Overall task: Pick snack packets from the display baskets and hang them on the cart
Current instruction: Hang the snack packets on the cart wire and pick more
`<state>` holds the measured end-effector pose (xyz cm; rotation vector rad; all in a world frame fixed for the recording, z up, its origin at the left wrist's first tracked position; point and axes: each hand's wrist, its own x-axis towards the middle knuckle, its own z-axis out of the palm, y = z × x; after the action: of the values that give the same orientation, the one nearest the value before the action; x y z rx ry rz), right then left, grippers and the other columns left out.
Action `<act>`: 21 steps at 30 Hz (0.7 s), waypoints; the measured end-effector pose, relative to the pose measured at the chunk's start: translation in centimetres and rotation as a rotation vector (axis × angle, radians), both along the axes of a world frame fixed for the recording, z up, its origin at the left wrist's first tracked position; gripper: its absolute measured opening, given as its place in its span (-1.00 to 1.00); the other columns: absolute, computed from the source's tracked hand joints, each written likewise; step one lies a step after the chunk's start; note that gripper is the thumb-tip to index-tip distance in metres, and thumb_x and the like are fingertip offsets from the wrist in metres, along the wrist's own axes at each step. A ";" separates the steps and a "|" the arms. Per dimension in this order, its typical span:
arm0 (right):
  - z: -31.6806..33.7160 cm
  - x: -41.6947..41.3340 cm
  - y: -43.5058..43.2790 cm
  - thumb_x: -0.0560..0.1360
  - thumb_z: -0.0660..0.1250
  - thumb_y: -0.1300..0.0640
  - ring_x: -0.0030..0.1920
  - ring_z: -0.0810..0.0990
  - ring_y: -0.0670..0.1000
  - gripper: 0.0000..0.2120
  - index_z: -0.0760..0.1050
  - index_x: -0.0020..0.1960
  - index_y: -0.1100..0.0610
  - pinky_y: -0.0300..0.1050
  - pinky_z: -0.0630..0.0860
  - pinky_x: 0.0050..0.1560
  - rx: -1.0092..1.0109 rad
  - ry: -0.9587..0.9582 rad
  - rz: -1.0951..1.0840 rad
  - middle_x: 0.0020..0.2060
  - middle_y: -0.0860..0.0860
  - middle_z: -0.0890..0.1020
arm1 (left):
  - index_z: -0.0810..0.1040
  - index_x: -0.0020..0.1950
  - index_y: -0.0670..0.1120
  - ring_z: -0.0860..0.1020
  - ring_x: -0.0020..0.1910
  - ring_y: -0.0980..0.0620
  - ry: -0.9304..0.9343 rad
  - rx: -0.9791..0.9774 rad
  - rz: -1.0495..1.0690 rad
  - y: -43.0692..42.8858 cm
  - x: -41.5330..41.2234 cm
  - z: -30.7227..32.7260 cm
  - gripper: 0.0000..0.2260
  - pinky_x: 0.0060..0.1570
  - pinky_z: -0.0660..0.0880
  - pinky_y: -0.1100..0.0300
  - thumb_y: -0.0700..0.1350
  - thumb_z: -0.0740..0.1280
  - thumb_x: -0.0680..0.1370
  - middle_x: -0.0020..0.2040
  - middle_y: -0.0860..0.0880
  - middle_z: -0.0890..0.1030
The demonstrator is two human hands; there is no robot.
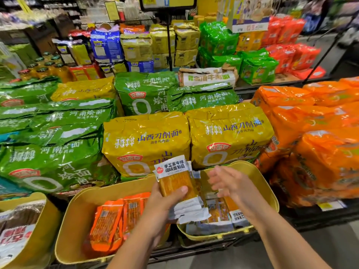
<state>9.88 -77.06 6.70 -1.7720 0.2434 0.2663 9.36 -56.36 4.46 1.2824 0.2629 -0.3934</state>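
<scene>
While the left hand [163, 204] is gripping a fanned stack of flat yellow-orange snack packets with white printed ends [175, 181], thumb curled over the front packet, the stack is hovering above the gap between the middle rounded yellow plastic display basket [81, 206] and the right rounded yellow plastic display basket [260, 179]. The right hand [231, 185] is hanging just beside the stack, over the right basket, with its fingers [216, 183] spread, released and holding nothing; it is blurred, so its finer pose cannot be read. More loose packets of the same kind [217, 220] are lying in the right basket, and flat orange packets [108, 226] are lying in the middle one. The cart is not showing in view.

Likely risks: the white lower ends are splaying out below the palm, so the grip is probably acting mainly on the front packets, and the rear ones could be sliding free once the hand is tilting or swinging toward the cart. A slipping packet could be dropping into the wrong basket or through the gap to the floor. The glossy film is probably lowering friction further. Adding packets would be thickening the stack beyond what one thumb is clamping. No hanging holes are showing, so alignment for a hook cannot be judged.
</scene>
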 end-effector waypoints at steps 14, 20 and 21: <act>-2.2 -1.4 1.5 0.42 0.53 0.25 0.12 0.70 0.02 -0.57 0.58 0.25 0.07 0.02 0.59 0.17 0.360 0.117 -0.013 0.08 0.01 0.73 | 0.44 0.31 -0.07 0.71 0.03 -0.14 -0.008 0.026 -0.087 -1.2 -0.4 -1.2 -0.55 -0.15 0.65 0.03 -0.39 0.42 0.50 0.10 -0.13 0.72; -1.7 -1.4 1.6 0.38 0.58 0.21 0.16 0.68 0.21 -0.52 0.60 0.28 0.12 0.25 0.53 0.27 0.494 0.126 -0.054 0.14 0.14 0.70 | 0.48 0.28 0.00 0.71 0.02 -0.15 -0.013 -0.024 -0.001 -0.5 -0.5 -0.1 -0.69 -0.22 0.65 -0.03 -0.27 0.35 0.59 0.11 -0.11 0.72; -1.5 -1.3 1.8 0.37 0.60 0.19 0.19 0.66 0.22 -0.49 0.59 0.29 0.11 0.28 0.50 0.30 0.490 0.108 -0.038 0.16 0.15 0.69 | 0.48 0.28 0.00 0.71 0.00 -0.16 -0.001 -0.022 -0.002 -0.2 -0.4 -0.1 -0.70 -0.26 0.65 -0.04 -0.27 0.33 0.60 0.10 -0.10 0.72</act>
<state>8.56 -75.30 5.22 -1.2690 0.2629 0.3608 8.98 -56.55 4.38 1.2614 0.2562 -0.3962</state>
